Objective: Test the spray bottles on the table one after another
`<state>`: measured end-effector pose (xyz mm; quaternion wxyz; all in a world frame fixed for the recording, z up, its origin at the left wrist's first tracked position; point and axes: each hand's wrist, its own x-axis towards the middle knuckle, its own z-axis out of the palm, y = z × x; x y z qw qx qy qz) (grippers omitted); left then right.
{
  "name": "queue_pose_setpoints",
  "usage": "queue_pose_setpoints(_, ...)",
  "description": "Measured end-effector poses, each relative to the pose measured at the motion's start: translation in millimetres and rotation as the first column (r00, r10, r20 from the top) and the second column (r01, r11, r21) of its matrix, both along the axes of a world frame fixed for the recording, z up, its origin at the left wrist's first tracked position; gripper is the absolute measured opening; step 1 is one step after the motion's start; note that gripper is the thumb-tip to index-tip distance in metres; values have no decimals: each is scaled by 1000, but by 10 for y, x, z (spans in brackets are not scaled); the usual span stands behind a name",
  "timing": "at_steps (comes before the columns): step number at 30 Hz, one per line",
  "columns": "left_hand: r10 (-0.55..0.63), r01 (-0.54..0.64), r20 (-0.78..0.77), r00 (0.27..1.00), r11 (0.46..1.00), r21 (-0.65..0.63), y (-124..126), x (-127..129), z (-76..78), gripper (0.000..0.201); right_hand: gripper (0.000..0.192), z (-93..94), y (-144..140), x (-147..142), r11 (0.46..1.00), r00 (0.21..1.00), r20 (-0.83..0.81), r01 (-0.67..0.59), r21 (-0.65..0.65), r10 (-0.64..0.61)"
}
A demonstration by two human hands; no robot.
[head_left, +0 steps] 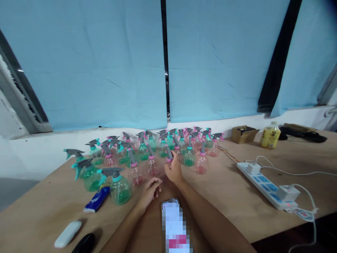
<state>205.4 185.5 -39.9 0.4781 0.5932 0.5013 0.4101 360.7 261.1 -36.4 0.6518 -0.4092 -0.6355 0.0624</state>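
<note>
Tabletop (216, 200), spray bottle (169, 152) — in right grip (174, 170)

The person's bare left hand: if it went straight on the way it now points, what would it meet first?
Probably the bare right hand, grasping a pink-collared, grey-headed plastic spray bottle ahead and rightward of the left hand; depth is unclear from this view.

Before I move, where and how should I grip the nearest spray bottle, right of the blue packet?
Probably best by the turquoise collar of that spray bottle, coming from the front right with the left hand. The collar is narrow above a wide, round body, the bottle stands upright, and its nozzle and the blue packet are on the left.
</note>
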Motion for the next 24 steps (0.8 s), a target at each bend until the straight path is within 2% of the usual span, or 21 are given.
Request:
queue_pose_setpoints(3, 1, -1, -1, 1000, 1000, -3, 1, 3, 2, 31, 67, -105, 33, 17, 999, 996, 83, 20, 35, -23)
queue_pose_setpoints(7, -1, 1, 7, 1000, 1000, -3, 10, 4, -3, 35, 63, -180, 64, -8, 992, 984, 150, 108, -70, -96)
queue_pose_setpoints(12, 6, -6, -2, 1000, 1000, 10, -2, 12, 26, 36, 68, -200, 95, -35, 977, 974, 200, 143, -160, -109)
queue_pose_setpoints(18, 3, -3, -6, 1000, 1000, 8, -4, 9, 26, 37, 59, -241, 133, -2, 980, 970, 223, 130, -153, -94)
queue_pose_setpoints(24, -18, 18, -15, 1000, 1000, 21, 50, -19, -56, 37, 55, -265, 164, 18, 997, 970, 243, 46, -66, -28)
